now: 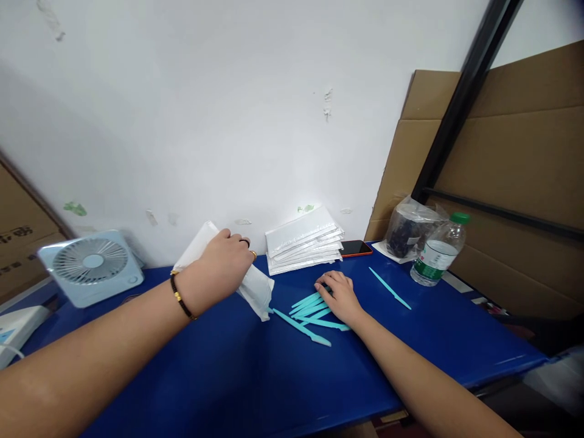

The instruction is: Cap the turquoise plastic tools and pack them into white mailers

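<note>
Packet [256, 289] gripped in closed left hand [225, 258], teal tip [271, 310] at end, right hand [340, 295] half-curled over sticks [310, 311]

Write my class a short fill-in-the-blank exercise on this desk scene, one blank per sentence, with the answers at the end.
The ____ hand is at the teal sticks, while the other hand grips a packet.
The bottle has a ____ cap.
Beside the white stack lies a black-screened ____ with an orange edge.
The fan stands toward the ____ end of the table.

Missing words: right; green; phone; left
</note>
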The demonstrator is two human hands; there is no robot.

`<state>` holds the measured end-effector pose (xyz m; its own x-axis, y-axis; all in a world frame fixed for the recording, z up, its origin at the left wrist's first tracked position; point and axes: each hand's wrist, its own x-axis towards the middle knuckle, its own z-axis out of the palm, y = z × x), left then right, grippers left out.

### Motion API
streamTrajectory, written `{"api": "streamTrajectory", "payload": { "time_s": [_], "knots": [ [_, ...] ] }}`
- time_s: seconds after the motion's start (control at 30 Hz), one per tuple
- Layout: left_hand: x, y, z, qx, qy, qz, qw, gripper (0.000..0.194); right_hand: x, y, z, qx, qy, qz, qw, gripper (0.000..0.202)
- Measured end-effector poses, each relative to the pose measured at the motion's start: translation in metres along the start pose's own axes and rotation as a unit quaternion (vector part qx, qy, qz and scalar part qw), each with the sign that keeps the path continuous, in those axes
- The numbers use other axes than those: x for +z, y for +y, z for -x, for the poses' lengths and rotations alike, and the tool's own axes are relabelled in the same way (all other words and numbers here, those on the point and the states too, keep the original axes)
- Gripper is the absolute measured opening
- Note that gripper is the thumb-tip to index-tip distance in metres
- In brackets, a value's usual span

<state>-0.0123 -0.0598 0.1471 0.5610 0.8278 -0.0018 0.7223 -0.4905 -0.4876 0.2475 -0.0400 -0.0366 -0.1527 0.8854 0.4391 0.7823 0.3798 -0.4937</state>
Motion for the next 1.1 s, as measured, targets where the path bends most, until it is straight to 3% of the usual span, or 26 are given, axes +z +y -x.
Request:
{"api": "streamTrajectory", "payload": {
  "time_s": [0.23, 0.4, 0.57, 0.73, 0.83, 0.93, 1.1],
  "knots": [
    [0.017, -0.024, 0.013, -0.014, 0.016, 0.031, 0.999, 0.031, -0.011, -0.015, -0.002, -0.047, -0.002, -0.035, 0.998, 0.019],
    [0.030, -0.034, 0.025, -0.047, 0.008, 0.091, 0.995, 0.031, -0.015, -0.049, -0.006, -0.077, -0.069, -0.124, 0.987, 0.015],
    [0.043, -0.042, 0.042, -0.070, 0.001, 0.116, 0.991, 0.029, 0.015, -0.083, -0.013, -0.056, -0.123, -0.196, 0.971, 0.017],
    [0.054, -0.047, 0.060, -0.109, 0.002, 0.144, 0.984, 0.032, 0.051, -0.096, -0.025, 0.010, -0.101, -0.265, 0.959, 0.029],
    [0.062, -0.042, 0.068, -0.129, 0.002, 0.165, 0.978, 0.031, 0.059, -0.105, -0.031, -0.021, -0.098, -0.291, 0.951, 0.033],
    [0.070, -0.035, 0.072, -0.145, 0.009, 0.190, 0.971, 0.031, 0.060, -0.114, -0.034, -0.077, -0.116, -0.253, 0.957, 0.028],
    [0.086, -0.026, 0.074, -0.137, -0.006, 0.216, 0.967, 0.029, 0.065, -0.113, -0.035, -0.125, -0.122, -0.080, 0.981, 0.024]
  ]
}}
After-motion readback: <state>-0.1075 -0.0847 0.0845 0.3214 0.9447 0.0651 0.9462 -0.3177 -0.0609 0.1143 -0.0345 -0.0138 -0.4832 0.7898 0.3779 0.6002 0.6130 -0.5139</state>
